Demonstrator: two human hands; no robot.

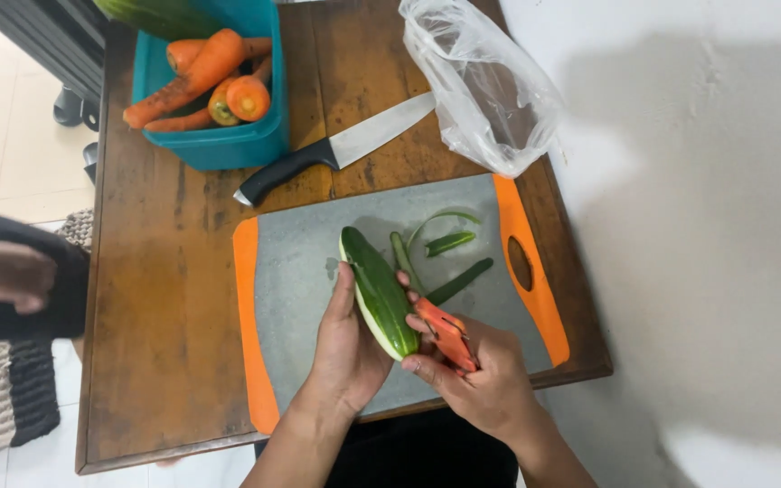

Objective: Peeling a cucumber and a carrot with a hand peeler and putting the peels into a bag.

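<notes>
- The left hand (347, 348) wraps the cucumber (379, 291) from beneath, over the grey cutting board (300, 262).
- The cucumber looks firm and probably slick where peeled, so the unpeeled lower half offers the surer grip.
- Its long axis runs up-left, away from the person.
- The right hand (485, 380) grips an orange peeler (449, 333) against the near end.

Knife (341, 149), tub (214, 145) block rear; left tabletop (164, 298) free.
</notes>
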